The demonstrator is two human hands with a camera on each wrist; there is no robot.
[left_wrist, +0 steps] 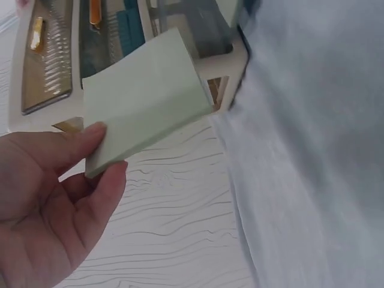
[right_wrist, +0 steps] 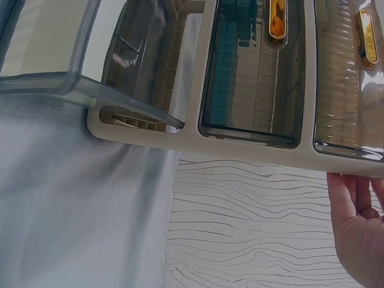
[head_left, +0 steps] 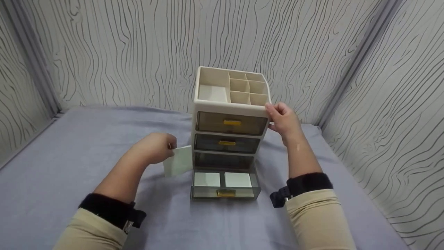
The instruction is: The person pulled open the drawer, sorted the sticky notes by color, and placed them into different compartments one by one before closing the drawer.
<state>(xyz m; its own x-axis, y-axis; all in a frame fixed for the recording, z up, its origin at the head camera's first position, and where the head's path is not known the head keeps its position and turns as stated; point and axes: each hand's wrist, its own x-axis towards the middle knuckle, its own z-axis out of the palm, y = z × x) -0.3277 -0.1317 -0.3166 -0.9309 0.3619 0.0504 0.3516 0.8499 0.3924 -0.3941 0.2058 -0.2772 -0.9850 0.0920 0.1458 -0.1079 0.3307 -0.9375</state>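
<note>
Left hand (head_left: 154, 147) pinching notepad (head_left: 178, 160), beside open drawer (head_left: 224, 187)

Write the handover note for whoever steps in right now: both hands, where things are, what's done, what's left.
Left hand: pinches a pale green sticky-note pad, held left of the drawer organizer, above the grey cloth.
Right hand: fingers curled on the organizer's top right corner, steadying it.
Bottom drawer: pulled out, two pale pads lying side by side inside. The two upper drawers are shut.
Done: drawer opened, two pads in.
Left, probably: place the held pad in the drawer, then push it shut.
</note>
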